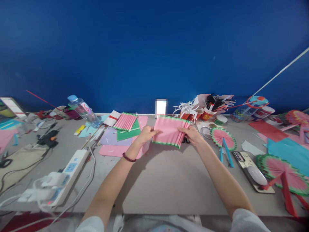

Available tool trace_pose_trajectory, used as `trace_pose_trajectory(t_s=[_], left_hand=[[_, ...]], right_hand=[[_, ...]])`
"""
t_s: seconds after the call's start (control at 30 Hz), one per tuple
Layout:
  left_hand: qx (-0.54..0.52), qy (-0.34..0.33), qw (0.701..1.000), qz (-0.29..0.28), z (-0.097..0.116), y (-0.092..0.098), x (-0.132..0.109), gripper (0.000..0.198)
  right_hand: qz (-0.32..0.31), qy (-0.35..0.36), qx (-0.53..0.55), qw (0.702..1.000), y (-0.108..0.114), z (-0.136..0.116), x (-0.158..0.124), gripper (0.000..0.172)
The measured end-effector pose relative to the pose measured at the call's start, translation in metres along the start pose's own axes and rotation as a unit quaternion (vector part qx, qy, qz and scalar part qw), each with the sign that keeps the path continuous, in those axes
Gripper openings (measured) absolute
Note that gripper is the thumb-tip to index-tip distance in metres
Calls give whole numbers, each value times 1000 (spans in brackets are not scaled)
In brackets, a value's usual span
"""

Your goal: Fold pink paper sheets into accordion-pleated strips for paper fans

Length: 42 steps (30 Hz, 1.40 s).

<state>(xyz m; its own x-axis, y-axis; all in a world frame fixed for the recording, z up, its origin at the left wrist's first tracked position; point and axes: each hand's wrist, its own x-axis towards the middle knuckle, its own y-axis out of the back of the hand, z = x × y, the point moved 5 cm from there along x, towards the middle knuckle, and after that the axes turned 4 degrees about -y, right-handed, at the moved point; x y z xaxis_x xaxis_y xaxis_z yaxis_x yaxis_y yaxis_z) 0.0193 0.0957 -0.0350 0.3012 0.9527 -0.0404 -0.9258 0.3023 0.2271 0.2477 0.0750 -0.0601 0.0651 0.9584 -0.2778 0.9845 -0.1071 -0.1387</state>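
Between my two hands, above the table, is a pink sheet of paper point(167, 130) with green strips along its top and bottom edges. Its right part is creased into narrow pleats, while the left part is flatter. My left hand point(146, 134) pinches the left edge, thumb on the front. My right hand point(190, 134) grips the pleated right edge, with its other fingers partly behind the paper. A second pleated pink-and-green paper point(126, 121) lies behind to the left, over a green sheet point(131, 131). Right of my right hand rests a pink paper fan point(223, 138) with blue sticks.
A power strip point(72, 174) with plugs and cables occupies the left front. A water bottle point(84, 111) leans near the wall. At the right lie a phone point(243, 159) with a white mouse point(257, 175) on it and a fan with red sticks point(282, 172). Paper cups point(208, 115) stand behind.
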Motion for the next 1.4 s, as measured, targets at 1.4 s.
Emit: trace_pose_trajectory(t_s=[1.4], left_hand=[[-115,29,978,-174,-13,-8,2,28]], right_hand=[[72,1,21,997,15,-2,6,33]])
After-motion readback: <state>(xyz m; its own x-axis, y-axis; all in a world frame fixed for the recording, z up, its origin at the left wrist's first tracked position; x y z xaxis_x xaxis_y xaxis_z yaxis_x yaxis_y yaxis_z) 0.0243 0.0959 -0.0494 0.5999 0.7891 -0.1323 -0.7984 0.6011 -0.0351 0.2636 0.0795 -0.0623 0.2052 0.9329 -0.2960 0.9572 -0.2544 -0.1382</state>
